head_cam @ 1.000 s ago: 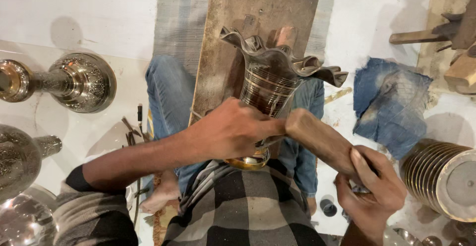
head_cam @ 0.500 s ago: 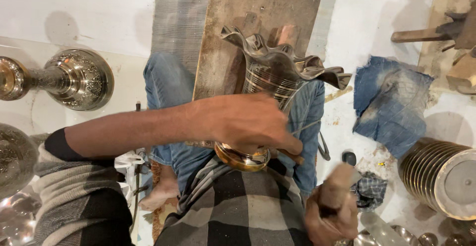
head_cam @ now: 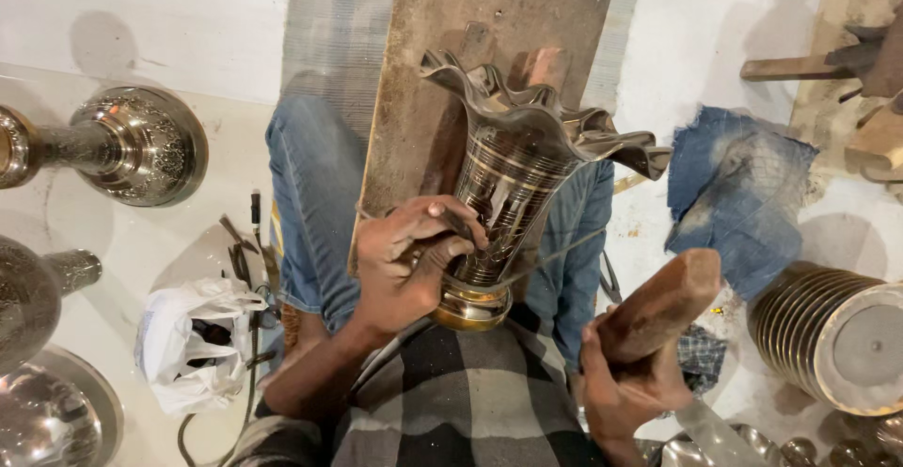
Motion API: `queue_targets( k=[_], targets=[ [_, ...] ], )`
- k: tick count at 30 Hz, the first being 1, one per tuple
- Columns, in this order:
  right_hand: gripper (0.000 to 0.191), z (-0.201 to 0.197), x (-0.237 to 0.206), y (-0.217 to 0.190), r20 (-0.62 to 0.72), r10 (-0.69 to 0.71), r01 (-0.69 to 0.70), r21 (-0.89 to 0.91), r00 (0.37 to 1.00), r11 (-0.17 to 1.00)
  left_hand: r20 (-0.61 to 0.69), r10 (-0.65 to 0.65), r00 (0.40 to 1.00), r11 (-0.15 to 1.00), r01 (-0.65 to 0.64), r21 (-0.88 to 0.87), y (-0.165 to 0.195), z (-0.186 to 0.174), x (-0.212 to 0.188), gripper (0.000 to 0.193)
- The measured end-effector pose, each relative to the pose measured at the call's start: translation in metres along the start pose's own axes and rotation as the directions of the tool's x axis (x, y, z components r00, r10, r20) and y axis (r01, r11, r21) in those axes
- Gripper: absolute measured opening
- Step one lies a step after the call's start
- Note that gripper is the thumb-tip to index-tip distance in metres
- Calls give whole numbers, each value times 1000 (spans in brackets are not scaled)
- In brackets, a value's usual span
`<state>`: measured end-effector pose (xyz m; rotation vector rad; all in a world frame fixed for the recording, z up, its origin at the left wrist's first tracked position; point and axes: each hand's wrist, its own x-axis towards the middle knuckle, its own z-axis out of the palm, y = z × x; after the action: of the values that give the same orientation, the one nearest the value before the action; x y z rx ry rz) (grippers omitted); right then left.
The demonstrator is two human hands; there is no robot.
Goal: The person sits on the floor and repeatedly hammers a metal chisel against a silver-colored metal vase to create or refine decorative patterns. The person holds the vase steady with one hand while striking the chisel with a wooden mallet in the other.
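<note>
A shiny brass vase [head_cam: 527, 175] with a wavy flared rim lies across my lap, its base toward me, resting on a wooden plank [head_cam: 470, 44]. My left hand [head_cam: 409, 265] presses against the vase's lower body near the base, fingers curled as if pinching a small tool that I cannot make out. My right hand [head_cam: 630, 387] grips a thick wooden mallet [head_cam: 663, 302], raised to the right of the vase and apart from it.
Ornate metal vases [head_cam: 132, 147] lie at the left, with another [head_cam: 38, 288] below. A white plastic bag [head_cam: 193, 340] and cables sit by my left knee. A blue denim cloth [head_cam: 738, 194] and a ribbed metal pot [head_cam: 837, 345] are at the right.
My left hand has pulled back from across the vase to its lower body. The right hand dropped low, then rose again with the mallet beside the vase.
</note>
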<state>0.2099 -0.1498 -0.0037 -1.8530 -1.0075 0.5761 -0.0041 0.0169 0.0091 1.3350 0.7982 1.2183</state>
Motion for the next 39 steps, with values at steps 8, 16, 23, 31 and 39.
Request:
queue_targets(
  k=[8, 16, 23, 31, 39],
  targets=[
    [56, -5, 99, -71, 308, -420, 431, 34, 854, 902, -80, 37, 996, 933, -6, 360, -8, 8, -7, 24],
    [68, -25, 180, -164, 789, -336, 753, -229, 515, 617, -59, 15, 998, 935, 7, 354, -8, 9, -4, 35],
    [73, -12, 193, -200, 903, -252, 867, -209, 349, 451, -42, 77, 996, 915, -54, 400, -7, 11, -7, 32],
    [78, -39, 199, -164, 913, -250, 877, -188, 321, 442, -3, 129, 992, 918, -118, 378, -14, 8, -9, 34],
    [43, -8, 179, -165, 472, -515, 545, 85, 715, 834, -21, 119, 993, 938, -106, 330, -9, 11, -4, 33]
  ],
)
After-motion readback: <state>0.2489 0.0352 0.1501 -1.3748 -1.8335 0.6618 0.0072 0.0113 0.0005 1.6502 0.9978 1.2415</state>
